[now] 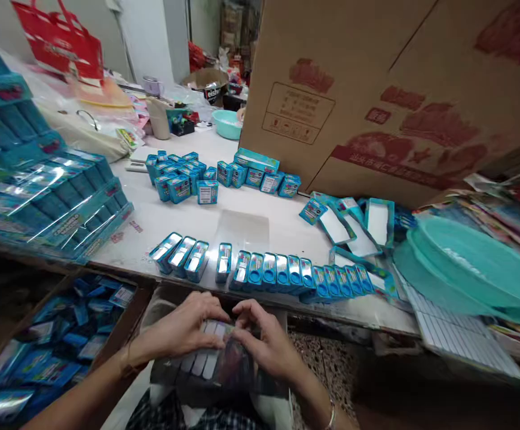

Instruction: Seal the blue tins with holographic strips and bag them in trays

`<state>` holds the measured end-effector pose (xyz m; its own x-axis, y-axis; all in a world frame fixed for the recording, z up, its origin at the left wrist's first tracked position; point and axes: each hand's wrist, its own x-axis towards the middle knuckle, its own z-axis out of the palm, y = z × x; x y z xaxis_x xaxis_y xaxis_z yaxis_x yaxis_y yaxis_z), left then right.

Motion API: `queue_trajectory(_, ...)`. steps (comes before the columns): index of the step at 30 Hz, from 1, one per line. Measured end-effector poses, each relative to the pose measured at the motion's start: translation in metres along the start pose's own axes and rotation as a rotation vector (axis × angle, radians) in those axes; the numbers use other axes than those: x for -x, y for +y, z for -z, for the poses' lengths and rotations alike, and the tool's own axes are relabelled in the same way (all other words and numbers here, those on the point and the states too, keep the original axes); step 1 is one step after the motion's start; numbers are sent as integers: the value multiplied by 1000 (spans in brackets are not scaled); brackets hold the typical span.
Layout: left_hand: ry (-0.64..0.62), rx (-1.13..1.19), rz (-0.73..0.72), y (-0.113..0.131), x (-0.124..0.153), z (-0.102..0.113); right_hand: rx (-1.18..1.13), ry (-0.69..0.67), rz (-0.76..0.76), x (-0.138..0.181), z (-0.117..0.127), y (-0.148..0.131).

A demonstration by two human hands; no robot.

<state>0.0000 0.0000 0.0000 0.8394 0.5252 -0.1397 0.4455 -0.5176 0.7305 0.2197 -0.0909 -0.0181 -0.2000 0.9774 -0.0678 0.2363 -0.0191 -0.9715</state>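
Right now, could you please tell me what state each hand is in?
Left hand: partly curled over the white-striped pack; grip cannot be told.
Right hand: partly curled at the pack's right side; grip cannot be told.

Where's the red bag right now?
In the head view, the red bag is at the upper left, beyond the stacked blue boxes.

"CARAMELO" on display box [90, 216], "汕头市" on carton [376, 107]

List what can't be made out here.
In the head view:
Part of the pack: covered by the left hand and right hand, and blurred.
Small print on the blue boxes: too small.
Stacked displays: cut off by the left edge.
Whatever lies behind the large carton: hidden by it.
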Motion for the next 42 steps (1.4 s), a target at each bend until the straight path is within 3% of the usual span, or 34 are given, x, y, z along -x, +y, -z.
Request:
queue_trajectory(3, -16, 78, 46, 16, -12, 2, -21, -10, 16, 0, 10, 0)
queue_trajectory(5, -62, 304, 110, 20, -19, -1, 47, 19, 86, 1, 15, -2)
queue_trajectory(9, -86, 824, 255, 12, -28, -12, 383, 154, 344, 3, 21, -5)
queue_trajectory(12, -48, 948, 255, 7, -30, -19, 638, 259, 496, 3, 19, -6)
queue_trajectory(17, -58, 1019, 217, 6, -32, -20, 807, 343, 582, 0, 13, -5)
queue_trajectory(23, -50, 1103, 242, 3, -35, -22, 937, 294, 624, 5, 13, -1)
queue_trajectory(30, -48, 1062, 245, 4, -37, -22, 742, 349, 516, 0, 9, -9)
queue_trajectory(36, -23, 1004, 221, 7, -38, -19, 826, 360, 618, 0, 7, -12)
queue_trajectory(42, -4, 967, 232, 10, -37, -21, 711, 383, 540, -2, 3, -6)
